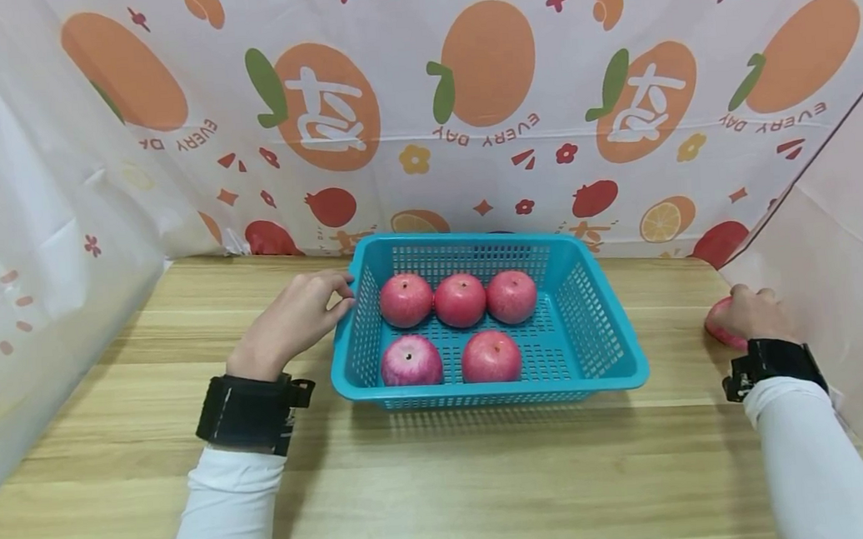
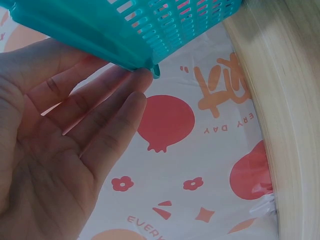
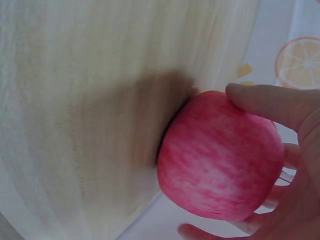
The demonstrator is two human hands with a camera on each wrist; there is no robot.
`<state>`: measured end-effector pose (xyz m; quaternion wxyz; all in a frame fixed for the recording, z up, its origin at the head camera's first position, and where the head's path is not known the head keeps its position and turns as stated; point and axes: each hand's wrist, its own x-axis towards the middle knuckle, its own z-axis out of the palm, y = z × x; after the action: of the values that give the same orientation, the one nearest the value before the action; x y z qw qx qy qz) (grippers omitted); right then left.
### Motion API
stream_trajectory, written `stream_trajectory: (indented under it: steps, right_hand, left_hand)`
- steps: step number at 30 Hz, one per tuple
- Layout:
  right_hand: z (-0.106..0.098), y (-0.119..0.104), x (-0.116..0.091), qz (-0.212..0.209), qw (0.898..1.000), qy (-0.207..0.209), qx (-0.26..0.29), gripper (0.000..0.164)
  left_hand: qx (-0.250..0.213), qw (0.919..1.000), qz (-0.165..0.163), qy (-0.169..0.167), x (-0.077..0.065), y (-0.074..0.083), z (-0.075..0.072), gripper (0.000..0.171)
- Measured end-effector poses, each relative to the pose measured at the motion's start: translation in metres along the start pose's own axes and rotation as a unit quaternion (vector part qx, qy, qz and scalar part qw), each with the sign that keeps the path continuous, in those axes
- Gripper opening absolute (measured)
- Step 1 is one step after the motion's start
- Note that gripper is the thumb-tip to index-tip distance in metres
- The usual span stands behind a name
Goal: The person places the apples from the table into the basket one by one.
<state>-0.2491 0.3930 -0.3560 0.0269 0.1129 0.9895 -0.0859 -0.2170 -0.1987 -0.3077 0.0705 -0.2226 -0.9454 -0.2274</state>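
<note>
At the far right, my right hand [image 1: 761, 313] holds a red apple [image 3: 220, 155]. In the right wrist view the thumb presses one side of it and the fingers reach round the other, low at the wooden table [image 3: 100, 125]. My left hand [image 1: 292, 321] is at the left end of a blue plastic basket [image 1: 605, 383], fingertips touching the rim's outer side. Those fingers look nearly straight in the left wrist view. Inside the basket sit three apples in a back row, among them a middle apple [image 1: 460, 301], and two in front, including a paler pink apple [image 1: 411, 361].
Behind the basket rises a white fruit-printed sheet [image 1: 425, 178], which continues along the left side. A pale panel [image 1: 847, 190] borders the table on the right, near the right hand. Bare wood shows between the basket and the right hand.
</note>
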Motion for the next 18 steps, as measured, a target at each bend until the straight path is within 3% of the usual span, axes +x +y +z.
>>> stream_trajectory:
  steps: [5,10,18]
  right_hand:
    - [0.01,0.01,0.011,0.023,1.0,-0.005,0.005,0.082]
    - [0.024,0.025,0.029,0.037,0.999,0.005,-0.012,0.084]
    - [0.008,0.006,0.006,0.031,0.999,-0.006,0.005,0.083]
  left_hand:
    - [-0.002,1.0,0.002,0.003,0.0,-0.001,0.001,0.013]
    - [0.001,1.0,0.002,0.002,0.0,0.0,0.0,0.013]
    - [0.003,1.0,0.001,0.001,0.0,0.0,0.0,0.013]
